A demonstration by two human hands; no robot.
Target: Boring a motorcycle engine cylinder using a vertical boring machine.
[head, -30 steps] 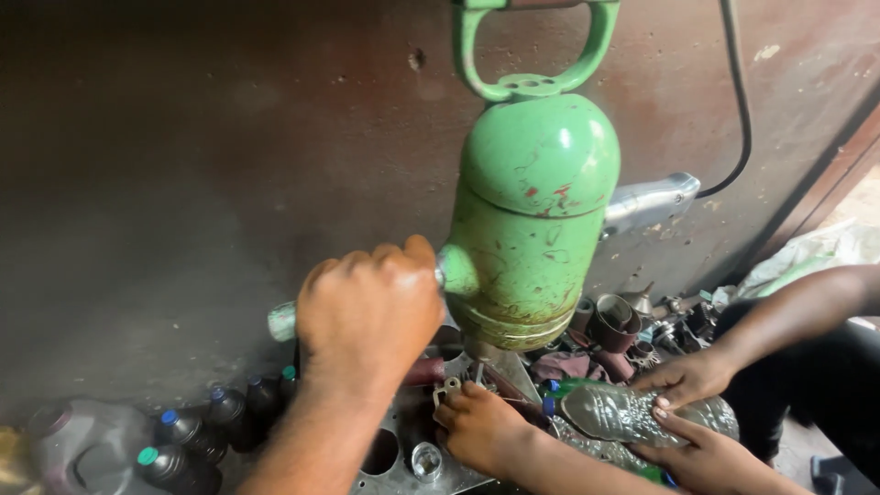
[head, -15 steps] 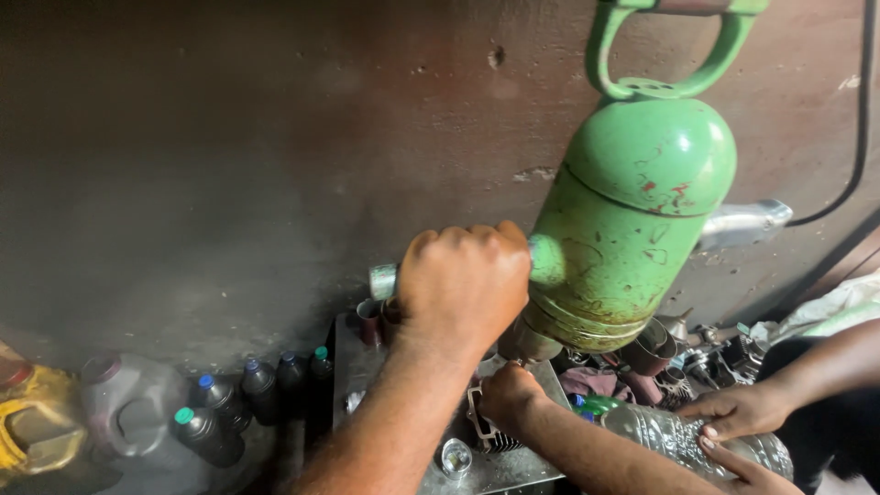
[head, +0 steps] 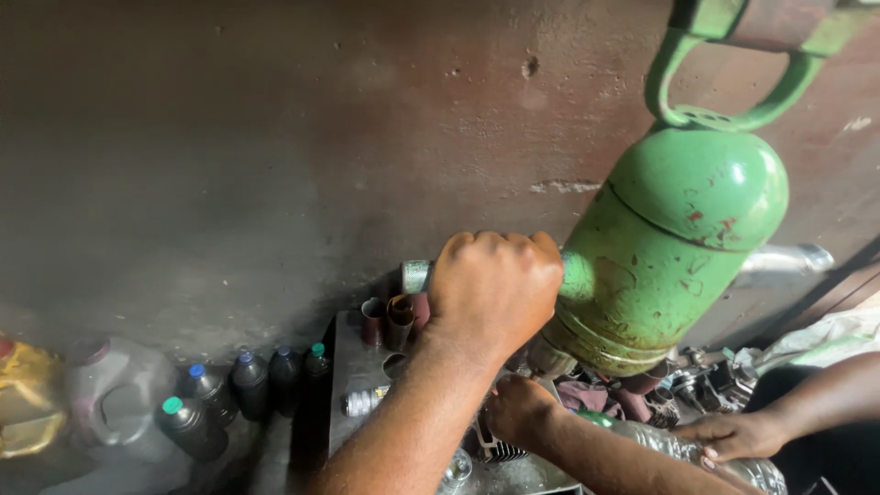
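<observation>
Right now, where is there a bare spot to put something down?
On the metal bench top, between the rust-brown tubes and the small metal cylinder. Crowded: dark bottles on the left, parts pile under the green machine.

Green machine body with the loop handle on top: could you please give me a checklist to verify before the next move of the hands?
1. Left hand closed round the grey metal lever of the green rounded metal machine body: ok.
2. Right hand holding the finned metal part below the machine: cannot tell, its fingers are hidden.
3. Machine's lower end lined up with that part: cannot tell, the left hand blocks the view.
4. Co-worker's hand apart from the machine's lower end: ok, it rests on a clear plastic bottle to the side.
5. Dark bottles with coloured caps apart from both hands: ok.
</observation>
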